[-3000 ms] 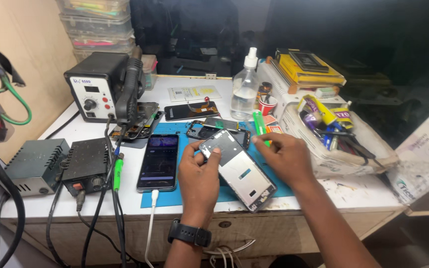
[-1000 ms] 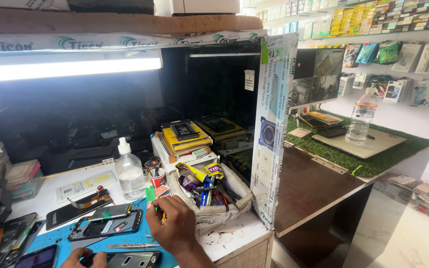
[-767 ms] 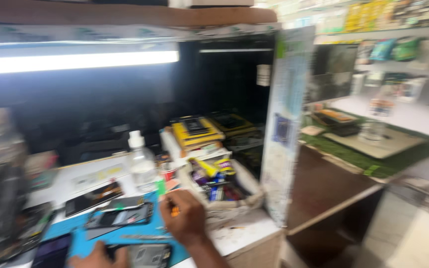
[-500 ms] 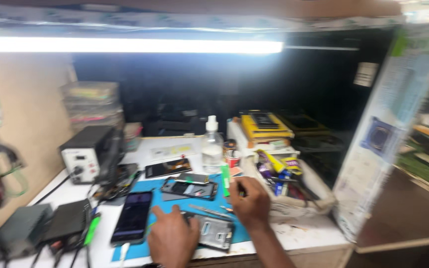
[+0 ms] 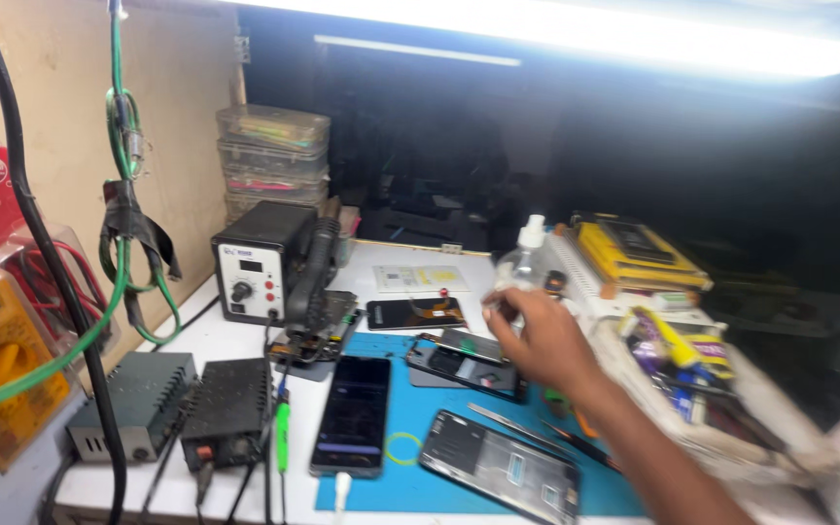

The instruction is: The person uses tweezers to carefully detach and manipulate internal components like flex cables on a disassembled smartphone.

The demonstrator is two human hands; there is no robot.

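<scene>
Spray bottle [image 5: 525, 264] | right hand [image 5: 537, 340] reaching beside it, fingers loosely curled, grip unclear | left hand unseen

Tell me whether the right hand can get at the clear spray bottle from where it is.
Probably yes. The right hand is stretched out with its fingertips right beside the clear spray bottle, and nothing stands between them; the opened phone lies flat below the hand.
</scene>
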